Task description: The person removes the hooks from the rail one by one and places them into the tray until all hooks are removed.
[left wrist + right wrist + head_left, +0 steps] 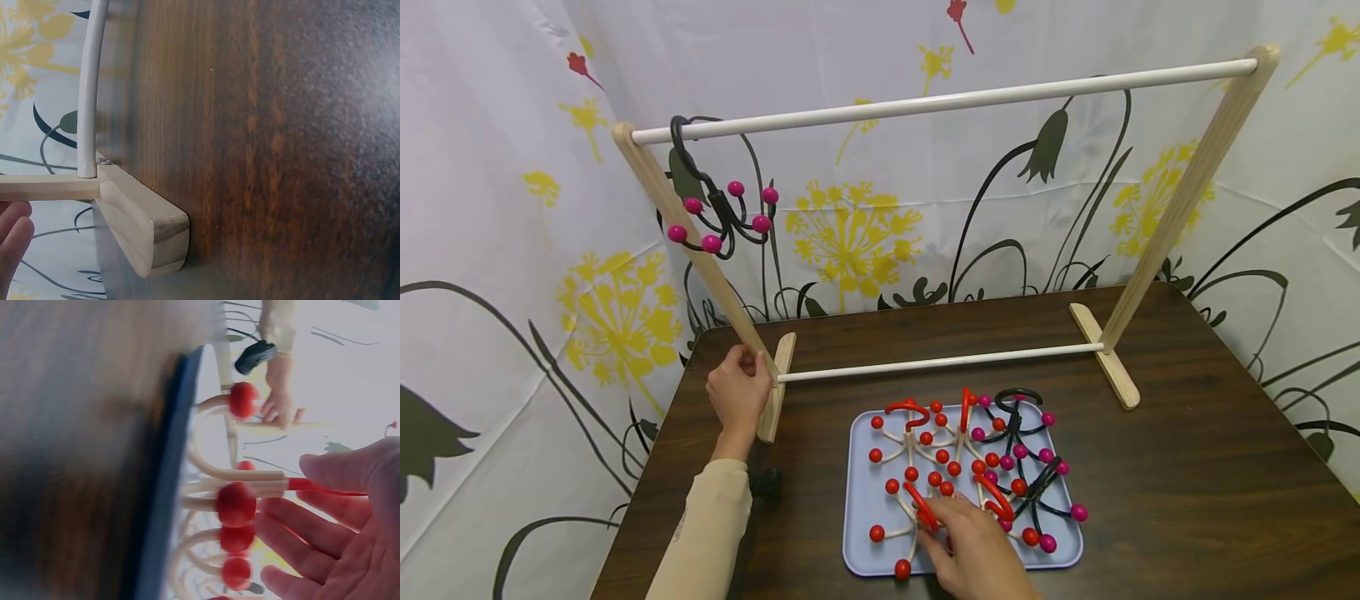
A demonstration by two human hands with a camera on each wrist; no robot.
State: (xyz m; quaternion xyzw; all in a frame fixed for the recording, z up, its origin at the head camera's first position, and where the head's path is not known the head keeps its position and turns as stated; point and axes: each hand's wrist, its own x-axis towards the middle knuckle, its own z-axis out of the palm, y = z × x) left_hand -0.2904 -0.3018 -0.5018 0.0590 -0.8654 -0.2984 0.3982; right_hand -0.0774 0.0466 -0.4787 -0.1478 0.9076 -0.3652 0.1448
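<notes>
At the foot of the wooden stand, my left hand (739,388) grips the left post (703,271); its fingertips (15,234) show against that post in the left wrist view. My right hand (977,546) is over the near side of a pale blue tray (857,500). Its thumb and fingers pinch the red hook (319,487) of a cream ball-tipped hanger (265,476), whose curved arms end in red balls and still lie at the tray. A black hanger with magenta balls (722,208) hangs by its hook from the left end of the white top bar (940,103).
Several more hangers lie crowded on the tray, cream ones with red hooks (966,408) and black ones with magenta balls (1015,421). A white lower bar (940,363) joins the stand's feet, the right foot (1105,357) standing behind the tray. A flowered curtain (880,167) hangs behind the dark table (1195,467).
</notes>
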